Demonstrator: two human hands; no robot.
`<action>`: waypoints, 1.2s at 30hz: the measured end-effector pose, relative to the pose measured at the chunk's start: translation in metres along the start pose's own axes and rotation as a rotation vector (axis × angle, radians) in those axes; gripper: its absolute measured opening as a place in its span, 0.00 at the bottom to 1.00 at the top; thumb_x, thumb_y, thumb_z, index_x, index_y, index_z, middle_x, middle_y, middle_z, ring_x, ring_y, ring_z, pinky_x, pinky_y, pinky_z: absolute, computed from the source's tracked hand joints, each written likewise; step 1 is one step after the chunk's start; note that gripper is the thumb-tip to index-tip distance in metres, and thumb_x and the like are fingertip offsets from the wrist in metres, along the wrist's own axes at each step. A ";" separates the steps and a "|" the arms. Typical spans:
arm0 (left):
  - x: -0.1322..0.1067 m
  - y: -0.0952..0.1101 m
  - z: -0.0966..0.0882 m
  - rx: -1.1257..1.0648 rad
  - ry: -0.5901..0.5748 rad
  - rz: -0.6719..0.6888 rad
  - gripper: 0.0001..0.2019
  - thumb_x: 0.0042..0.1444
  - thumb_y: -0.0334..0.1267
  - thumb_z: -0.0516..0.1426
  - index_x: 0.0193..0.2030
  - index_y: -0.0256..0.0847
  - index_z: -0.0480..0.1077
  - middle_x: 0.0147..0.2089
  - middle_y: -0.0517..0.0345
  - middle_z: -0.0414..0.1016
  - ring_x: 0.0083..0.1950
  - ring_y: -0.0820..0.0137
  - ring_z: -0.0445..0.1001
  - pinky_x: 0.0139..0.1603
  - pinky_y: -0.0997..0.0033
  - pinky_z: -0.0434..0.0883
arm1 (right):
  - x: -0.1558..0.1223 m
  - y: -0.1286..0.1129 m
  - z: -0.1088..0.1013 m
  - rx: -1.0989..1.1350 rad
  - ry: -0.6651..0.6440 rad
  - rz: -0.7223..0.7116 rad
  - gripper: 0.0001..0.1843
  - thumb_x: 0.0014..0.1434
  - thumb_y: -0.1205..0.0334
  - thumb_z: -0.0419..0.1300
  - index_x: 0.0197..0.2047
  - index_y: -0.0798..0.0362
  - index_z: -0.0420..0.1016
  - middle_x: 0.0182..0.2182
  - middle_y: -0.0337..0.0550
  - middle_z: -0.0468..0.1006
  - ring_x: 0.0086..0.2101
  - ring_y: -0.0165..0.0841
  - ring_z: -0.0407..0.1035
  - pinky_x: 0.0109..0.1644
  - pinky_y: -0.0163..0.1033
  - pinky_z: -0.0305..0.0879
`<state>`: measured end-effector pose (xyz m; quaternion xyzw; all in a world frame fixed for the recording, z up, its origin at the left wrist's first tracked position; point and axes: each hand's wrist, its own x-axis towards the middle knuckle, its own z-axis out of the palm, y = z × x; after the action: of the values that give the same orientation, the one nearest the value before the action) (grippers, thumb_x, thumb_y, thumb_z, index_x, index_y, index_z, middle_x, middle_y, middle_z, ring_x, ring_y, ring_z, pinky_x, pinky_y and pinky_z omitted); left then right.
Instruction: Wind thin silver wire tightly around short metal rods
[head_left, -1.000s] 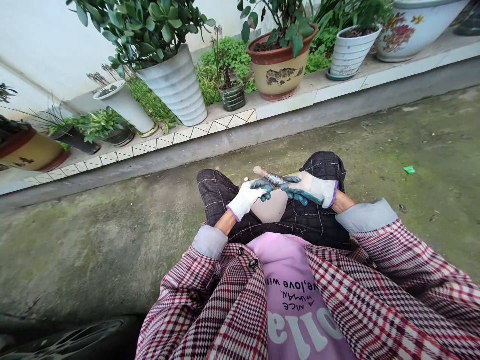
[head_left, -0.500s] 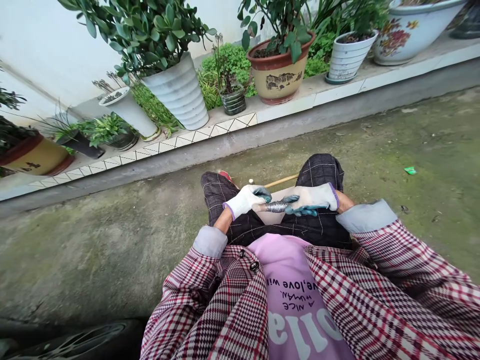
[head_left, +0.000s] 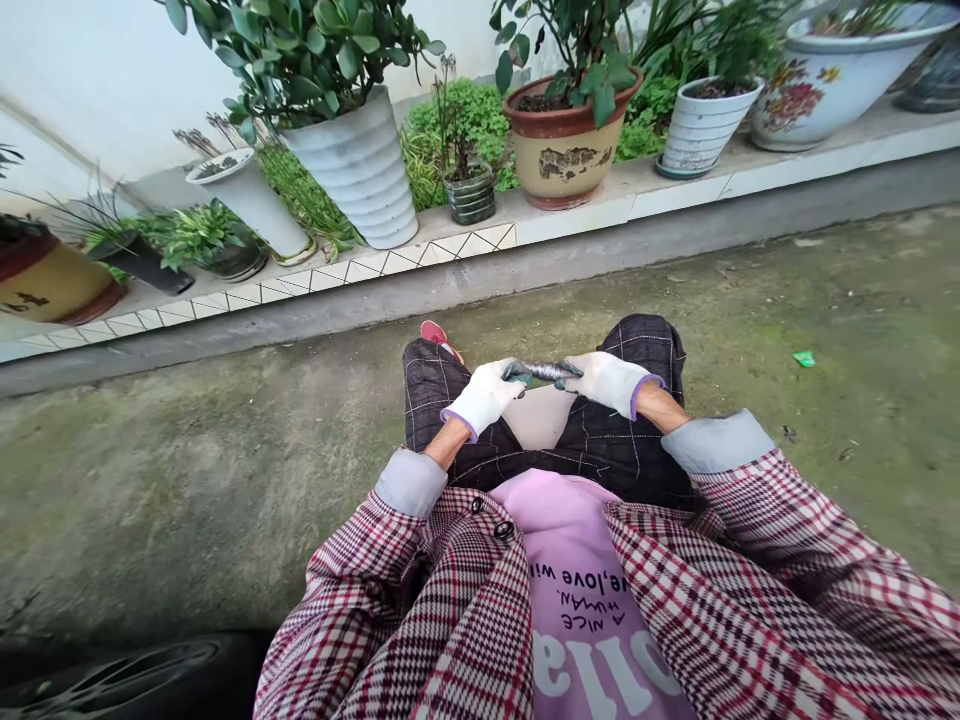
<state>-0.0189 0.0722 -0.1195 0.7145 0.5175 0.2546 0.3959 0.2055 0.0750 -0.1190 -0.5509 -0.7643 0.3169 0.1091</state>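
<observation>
Head view: a seated person looks down over their own lap onto a mossy concrete ground (head_left: 750, 290).
Left hand (head_left: 486, 395): in a white glove with teal-coated fingers, closed in a pinch on the left end of a wire-wrapped stick (head_left: 546, 371).
Right hand (head_left: 606, 380): gloved the same way, fingertips closed on the stick's right end, wrist bent inward.
Wire-wrapped stick: short and bound in silvery wire, it lies nearly level between the two hands, above the gap between the knees and clear of the trousers.
Lap: dark checked trousers (head_left: 645, 340), with a pale flat piece (head_left: 538, 418) showing between the thighs just below the hands.
Clothing: plaid jacket sleeves (head_left: 750, 520) over grey cuffs, and a pink printed shirt (head_left: 577, 570).
Ground: a red shoe (head_left: 435, 333) peeks out beyond the left knee; a small green scrap (head_left: 804, 358) lies well apart on the right.
Tiled ledge (head_left: 450, 240): it runs along the far edge of the ground and carries a tall white ribbed pot (head_left: 365, 165), a small dark pot (head_left: 470, 193), a brown-rimmed pot (head_left: 562, 150), a smaller white ribbed pot (head_left: 701, 125) and a floral basin (head_left: 825, 75).
</observation>
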 end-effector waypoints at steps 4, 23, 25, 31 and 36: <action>0.007 -0.006 0.001 -0.552 0.089 -0.082 0.07 0.49 0.36 0.59 0.32 0.34 0.72 0.24 0.60 0.72 0.25 0.75 0.69 0.28 0.75 0.66 | 0.017 -0.014 -0.009 0.113 0.004 0.076 0.08 0.60 0.58 0.61 0.35 0.55 0.73 0.23 0.38 0.73 0.21 0.27 0.64 0.22 0.32 0.60; 0.002 0.007 -0.010 -0.795 -0.039 -0.105 0.10 0.42 0.32 0.63 0.33 0.34 0.70 0.20 0.68 0.64 0.19 0.82 0.61 0.21 0.78 0.60 | -0.013 -0.032 0.007 0.987 -0.277 0.068 0.20 0.55 0.44 0.64 0.34 0.54 0.68 0.22 0.35 0.70 0.15 0.24 0.59 0.13 0.30 0.57; 0.006 0.003 -0.005 -0.750 0.027 -0.142 0.07 0.43 0.31 0.62 0.29 0.36 0.67 0.18 0.67 0.64 0.17 0.81 0.60 0.20 0.78 0.60 | -0.007 -0.033 0.011 0.889 -0.130 0.085 0.19 0.52 0.48 0.67 0.35 0.54 0.69 0.22 0.36 0.72 0.15 0.24 0.61 0.13 0.30 0.59; 0.006 0.005 -0.004 -0.742 -0.023 -0.120 0.03 0.51 0.32 0.59 0.30 0.35 0.68 0.20 0.62 0.70 0.19 0.79 0.67 0.21 0.78 0.63 | -0.003 -0.034 0.014 0.817 0.025 0.073 0.17 0.52 0.49 0.66 0.34 0.54 0.69 0.20 0.35 0.72 0.15 0.25 0.61 0.12 0.30 0.58; 0.002 0.005 -0.003 -0.760 -0.009 -0.095 0.03 0.51 0.31 0.57 0.32 0.33 0.69 0.23 0.58 0.73 0.22 0.76 0.71 0.26 0.76 0.67 | -0.003 -0.025 0.010 0.888 0.114 0.081 0.20 0.52 0.46 0.66 0.34 0.54 0.70 0.20 0.35 0.71 0.14 0.23 0.58 0.10 0.30 0.56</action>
<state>-0.0181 0.0742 -0.1141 0.4932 0.4172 0.4062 0.6463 0.1820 0.0643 -0.1109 -0.4970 -0.5247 0.5874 0.3642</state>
